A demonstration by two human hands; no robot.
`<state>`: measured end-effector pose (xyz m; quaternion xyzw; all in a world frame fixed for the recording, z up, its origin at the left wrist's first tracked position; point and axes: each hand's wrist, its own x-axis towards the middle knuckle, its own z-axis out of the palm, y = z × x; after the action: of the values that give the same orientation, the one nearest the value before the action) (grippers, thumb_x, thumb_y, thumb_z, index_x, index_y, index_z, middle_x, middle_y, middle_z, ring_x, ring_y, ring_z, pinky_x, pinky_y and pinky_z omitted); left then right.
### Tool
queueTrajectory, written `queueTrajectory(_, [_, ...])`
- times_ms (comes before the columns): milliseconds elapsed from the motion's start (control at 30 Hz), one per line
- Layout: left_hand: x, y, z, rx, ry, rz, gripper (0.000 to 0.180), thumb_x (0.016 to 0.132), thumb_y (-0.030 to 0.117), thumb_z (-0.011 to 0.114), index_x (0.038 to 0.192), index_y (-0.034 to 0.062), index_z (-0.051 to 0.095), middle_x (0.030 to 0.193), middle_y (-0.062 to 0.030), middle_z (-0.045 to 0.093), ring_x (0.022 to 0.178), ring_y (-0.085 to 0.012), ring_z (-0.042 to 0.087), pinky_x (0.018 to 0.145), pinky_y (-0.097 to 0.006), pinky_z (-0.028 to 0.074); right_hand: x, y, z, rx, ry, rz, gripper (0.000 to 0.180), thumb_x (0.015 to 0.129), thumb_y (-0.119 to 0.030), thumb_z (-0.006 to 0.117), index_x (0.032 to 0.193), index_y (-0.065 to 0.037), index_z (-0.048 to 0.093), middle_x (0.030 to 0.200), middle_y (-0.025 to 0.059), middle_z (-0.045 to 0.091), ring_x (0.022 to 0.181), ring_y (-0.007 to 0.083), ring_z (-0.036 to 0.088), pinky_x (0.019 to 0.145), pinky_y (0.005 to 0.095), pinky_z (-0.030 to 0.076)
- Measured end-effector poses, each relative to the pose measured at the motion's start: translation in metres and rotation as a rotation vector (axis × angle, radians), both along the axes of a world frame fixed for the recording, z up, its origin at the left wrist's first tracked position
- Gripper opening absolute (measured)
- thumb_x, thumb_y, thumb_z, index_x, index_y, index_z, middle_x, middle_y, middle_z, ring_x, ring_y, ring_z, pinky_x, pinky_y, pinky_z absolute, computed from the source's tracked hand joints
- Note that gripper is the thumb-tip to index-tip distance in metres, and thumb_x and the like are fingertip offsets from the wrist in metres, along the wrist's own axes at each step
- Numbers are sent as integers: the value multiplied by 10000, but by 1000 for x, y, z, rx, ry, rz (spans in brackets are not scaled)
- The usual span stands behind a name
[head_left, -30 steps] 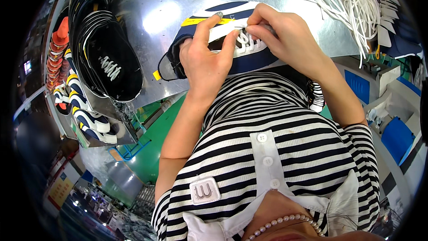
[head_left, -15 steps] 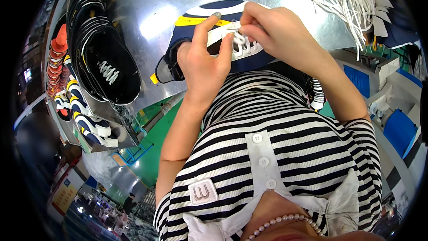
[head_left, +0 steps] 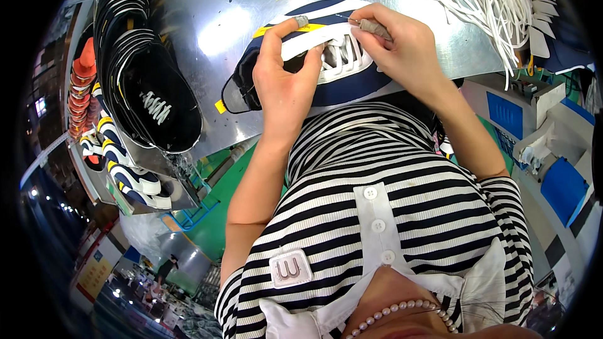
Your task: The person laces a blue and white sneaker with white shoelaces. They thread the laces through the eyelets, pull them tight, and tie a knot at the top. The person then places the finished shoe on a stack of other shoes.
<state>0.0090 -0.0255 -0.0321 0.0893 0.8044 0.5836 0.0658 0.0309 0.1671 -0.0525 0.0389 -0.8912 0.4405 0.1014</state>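
Note:
A navy shoe upper (head_left: 352,91) with white and yellow trim lies flat on the metal table in front of me, its heel to the left. A white lace (head_left: 340,63) criss-crosses its opening. My left hand (head_left: 284,69) grips the white eyelet edge, thumb inside the opening and index finger on the outside; the index fingertip has a grey covering. In my right hand (head_left: 402,47) is a thin hook tool (head_left: 375,29) with a wrapped, tan-grey handle. Its fine metal tip points left above the far eyelet edge.
A row of nested dark shoe uppers (head_left: 160,97) stands at the left of the metal table (head_left: 220,56). Loose white laces (head_left: 477,0) pile up at the far right, beside more stacked pieces (head_left: 543,19). Lower left, a shelf carries more uppers (head_left: 129,172).
My right hand has drawn back slightly from the lace, and the hook tool now shows in it. The lace end near my fingers has left the pinch. My left hand still grips the upper.

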Motion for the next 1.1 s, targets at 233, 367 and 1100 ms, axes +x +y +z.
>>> queueTrajectory(233, [-10, -14, 19, 231, -440, -117, 454, 863, -21, 643, 1295, -30, 504, 1087, -133, 659, 961, -181, 666, 875, -304, 527, 3, 5, 5, -373, -58, -15, 198, 844, -109, 715, 1041, -129, 707, 757, 63, 683, 561, 107, 617, 504, 245, 454])
queueTrajectory(367, [-10, -8, 19, 232, -416, -164, 415, 900, 10, 624, 1296, -23, 505, 1085, -125, 665, 959, -159, 661, 873, -281, 516, -3, -13, -3, 15, 355, 192, 263, 747, 7, 721, 972, -127, 704, 698, 29, 567, 516, 161, 520, 459, 276, 396])
queueTrajectory(1100, [33, -28, 30, -512, 176, -211, 345, 827, 91, 737, 1116, 20, 562, 840, -156, 656, 753, -337, 653, 649, -391, 501, 41, -6, 25, -557, -638, 30, 165, 871, -112, 708, 986, 7, 708, 822, -4, 673, 764, 51, 576, 715, 203, 460])
